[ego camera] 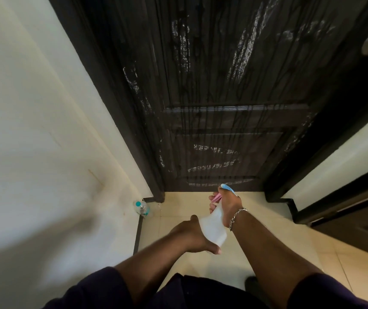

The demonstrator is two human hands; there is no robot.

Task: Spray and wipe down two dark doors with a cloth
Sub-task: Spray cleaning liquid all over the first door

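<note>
With the right hand (226, 205) curled round the spray bottle (213, 228) trigger and the left hand (192, 236) cupping its base, foam running down the dark door (223, 97) ahead may drip onto the floor (256, 230) unwiped.

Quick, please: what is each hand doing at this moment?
Left hand: grips the base of the translucent white plastic spray bottle.
Right hand: grips the same bottle's neck, fingers at the pink trigger.

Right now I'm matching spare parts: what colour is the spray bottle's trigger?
Pink, under a blue nozzle; the spray bottle shows only in the head view.
</note>
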